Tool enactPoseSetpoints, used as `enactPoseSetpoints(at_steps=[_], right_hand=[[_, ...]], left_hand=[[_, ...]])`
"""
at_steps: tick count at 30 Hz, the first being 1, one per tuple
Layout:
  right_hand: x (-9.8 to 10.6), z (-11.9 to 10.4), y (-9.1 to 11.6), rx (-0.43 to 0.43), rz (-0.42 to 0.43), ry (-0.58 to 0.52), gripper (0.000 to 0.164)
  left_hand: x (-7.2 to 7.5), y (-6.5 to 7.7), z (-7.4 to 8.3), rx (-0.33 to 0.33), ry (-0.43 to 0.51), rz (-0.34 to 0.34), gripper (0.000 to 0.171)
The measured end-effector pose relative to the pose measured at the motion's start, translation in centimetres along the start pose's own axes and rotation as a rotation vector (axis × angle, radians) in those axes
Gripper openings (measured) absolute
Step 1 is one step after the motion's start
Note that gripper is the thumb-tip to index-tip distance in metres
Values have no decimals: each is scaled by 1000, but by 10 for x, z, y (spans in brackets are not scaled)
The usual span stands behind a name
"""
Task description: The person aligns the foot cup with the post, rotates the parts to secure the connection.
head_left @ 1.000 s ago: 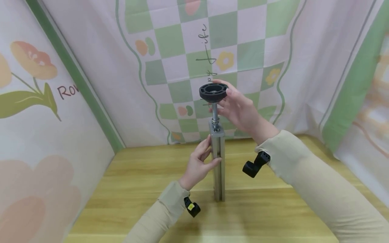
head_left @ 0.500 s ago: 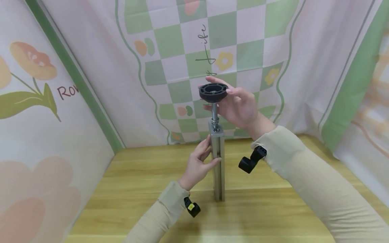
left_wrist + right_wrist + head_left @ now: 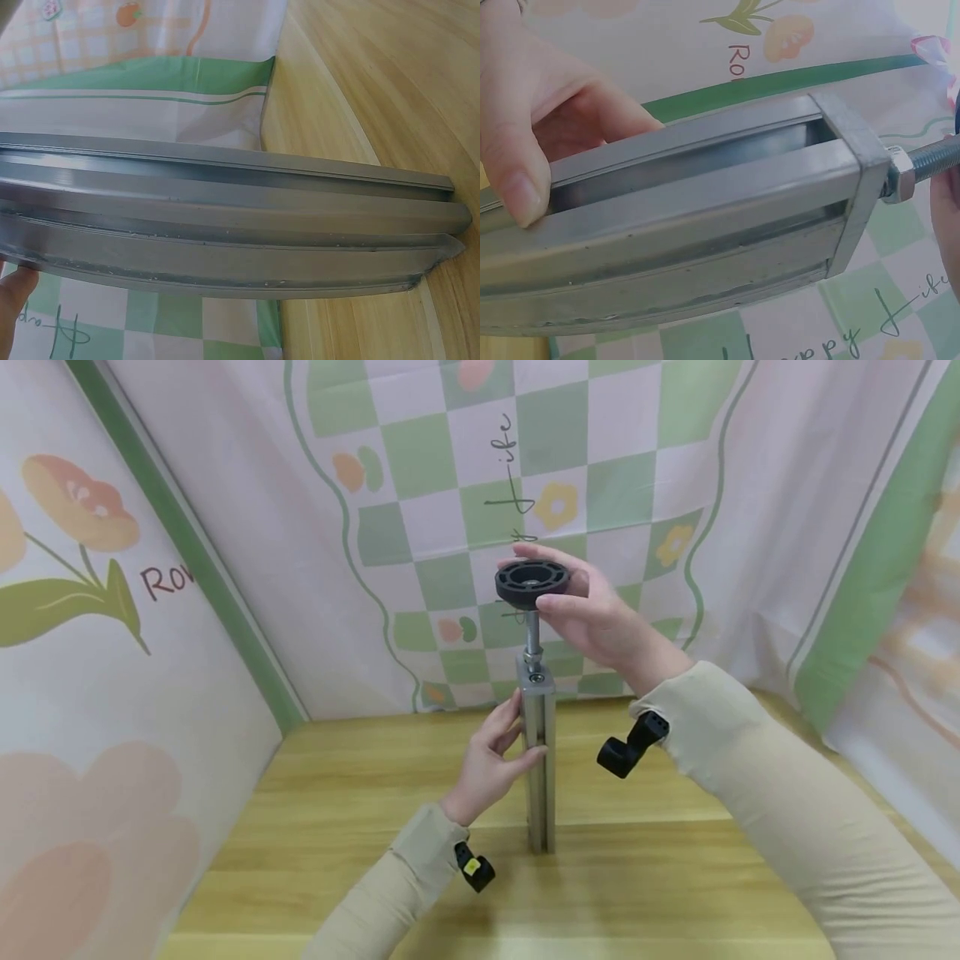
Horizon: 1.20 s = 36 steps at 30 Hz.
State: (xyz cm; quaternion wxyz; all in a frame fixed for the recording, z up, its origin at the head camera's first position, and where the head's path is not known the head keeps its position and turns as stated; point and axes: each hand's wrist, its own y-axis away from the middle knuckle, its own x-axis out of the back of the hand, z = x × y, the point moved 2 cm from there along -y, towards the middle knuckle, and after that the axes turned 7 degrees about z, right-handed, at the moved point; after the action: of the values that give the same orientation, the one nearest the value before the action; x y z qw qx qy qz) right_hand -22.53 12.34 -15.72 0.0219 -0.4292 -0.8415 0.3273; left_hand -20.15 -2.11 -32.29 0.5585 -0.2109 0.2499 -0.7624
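Note:
A grey aluminium profile (image 3: 538, 768) with slotted sides stands upright on the wooden table. My left hand (image 3: 491, 764) grips its upper part, thumb on the near face and fingers round the left side. An end plate (image 3: 855, 180) caps the profile, and a threaded rod (image 3: 532, 631) with a hex nut (image 3: 901, 175) rises from it. On top of the rod sits a round black levelling foot (image 3: 532, 585), its ribbed underside facing up. My right hand (image 3: 600, 614) holds the foot's rim from the right, thumb in front and fingers behind. The left wrist view shows the profile's lower end (image 3: 442, 232) at the table.
The wooden table (image 3: 360, 843) stretches around the profile. Behind it hangs a checked green and white curtain (image 3: 420, 460), with more printed cloth (image 3: 112, 693) along the left and right sides. A black wrist camera (image 3: 626, 752) sticks out below the right cuff.
My right hand's thumb has shifted from the right edge of the foot to its front rim, and the fingers have re-closed around it. The left hand and profile stay put.

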Motion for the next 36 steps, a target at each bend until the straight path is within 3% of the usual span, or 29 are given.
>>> enactPoseSetpoints(at_steps=[10,19,28,36], right_hand=[[-5,-10,2,-29,120,141,62],[-15,-17,7,-67,258,373,65],[-20,-15,7,-37,403,649,67],[-24,-9,5,22,439,640,54]], left_hand=[[0,-1,0,1,0,0,74],[0,1,-2,-16,4,-4,76],[0,1,-3,-18,11,-4,76],[1,1,-2,-26,17,4,76]])
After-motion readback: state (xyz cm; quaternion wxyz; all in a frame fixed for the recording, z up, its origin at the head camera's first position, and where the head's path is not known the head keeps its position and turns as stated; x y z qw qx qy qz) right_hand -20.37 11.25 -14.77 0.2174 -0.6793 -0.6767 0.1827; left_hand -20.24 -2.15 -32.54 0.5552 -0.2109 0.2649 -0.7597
